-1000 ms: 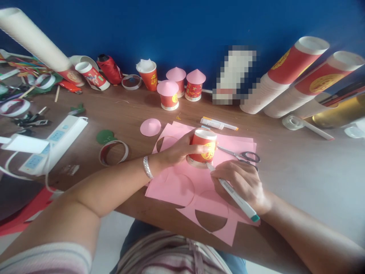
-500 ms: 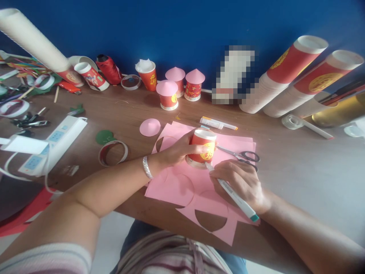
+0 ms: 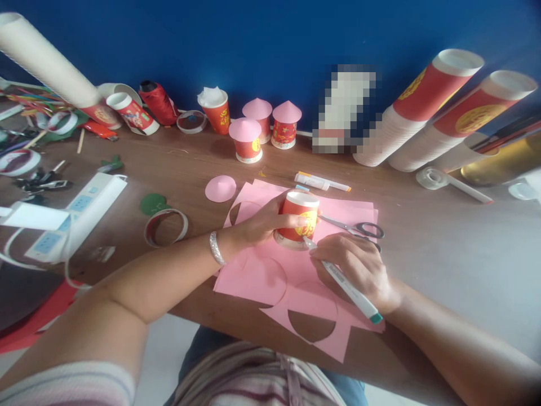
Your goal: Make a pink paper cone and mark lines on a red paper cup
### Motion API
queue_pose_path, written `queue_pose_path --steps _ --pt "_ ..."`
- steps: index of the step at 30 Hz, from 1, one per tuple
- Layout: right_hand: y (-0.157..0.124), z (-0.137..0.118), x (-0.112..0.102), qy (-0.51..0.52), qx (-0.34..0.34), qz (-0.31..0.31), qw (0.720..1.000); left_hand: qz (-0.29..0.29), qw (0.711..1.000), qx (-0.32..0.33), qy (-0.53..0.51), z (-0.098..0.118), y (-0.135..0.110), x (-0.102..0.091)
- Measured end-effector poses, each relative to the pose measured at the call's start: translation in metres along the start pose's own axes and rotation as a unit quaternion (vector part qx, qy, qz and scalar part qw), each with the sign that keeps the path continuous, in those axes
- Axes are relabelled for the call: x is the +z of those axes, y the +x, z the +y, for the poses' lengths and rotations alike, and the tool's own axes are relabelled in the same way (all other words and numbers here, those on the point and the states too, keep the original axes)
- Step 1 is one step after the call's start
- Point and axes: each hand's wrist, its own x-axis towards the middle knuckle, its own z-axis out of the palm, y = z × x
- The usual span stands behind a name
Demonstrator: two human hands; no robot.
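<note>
My left hand [image 3: 270, 220] is wrapped round a red paper cup [image 3: 291, 227] with a gold print and a white rim. The cup stands over sheets of pink paper [image 3: 249, 276]. In my right hand [image 3: 353, 268] is a white marker [image 3: 347, 286] with a green end, its tip against the lower part of the cup. Scissors with black handles [image 3: 367, 229] lie on the paper just behind my right hand. Round holes are cut in the pink sheets. A pink paper cone [image 3: 220, 188] lies to the left of them.
Three red cups with pink cone tops [image 3: 287, 124] stand at the back. Tall stacks of paper cups [image 3: 422, 113] lean at the right. Markers [image 3: 316, 181] lie beyond the paper. On the left are a tape roll [image 3: 166, 228] and a power strip [image 3: 76, 217].
The marker's tip has shifted slightly up and left along the cup. My left hand still holds the cup; the whole view has drifted a little.
</note>
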Motion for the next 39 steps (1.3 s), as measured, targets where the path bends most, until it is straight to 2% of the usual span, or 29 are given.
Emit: queue_pose_path --steps 11,39 --pt "0.0041 -0.0023 -0.0027 -0.026 0.013 0.003 1.0 -0.009 1.0 -0.007 -0.024 -0.0014 0.0001 0.0" --pt "0.003 -0.0055 -0.0012 -0.012 0.014 0.001 1.0 0.003 1.0 0.0 -0.02 0.0024 -0.0014 0.0018"
